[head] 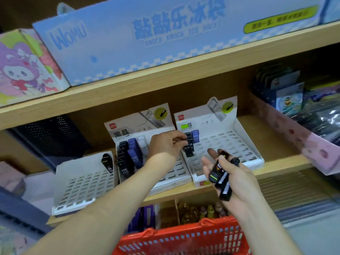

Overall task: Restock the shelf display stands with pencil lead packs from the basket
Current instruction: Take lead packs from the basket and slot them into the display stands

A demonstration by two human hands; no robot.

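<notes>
Three white slotted display stands sit on the middle shelf: a left stand (pixel 81 188) with one black pack, a middle stand (pixel 173 178) with black, blue and clear packs at its left side, and a right stand (pixel 237 146), mostly bare slots. My left hand (pixel 165 144) reaches across and pinches a black pencil lead pack (pixel 189 147) at the top-left slots of the right stand. My right hand (pixel 231 173) hovers in front of the right stand, gripping several black lead packs (pixel 220 179). The red basket (pixel 182 240) is below at the bottom edge.
A large blue carton (pixel 139 37) and a cartoon-printed box (pixel 24 65) stand on the upper shelf. A dark perforated bin (pixel 47 138) is at the left, packaged goods in a pink tray (pixel 301 124) at the right. Small bottles (pixel 200 212) fill the lower shelf.
</notes>
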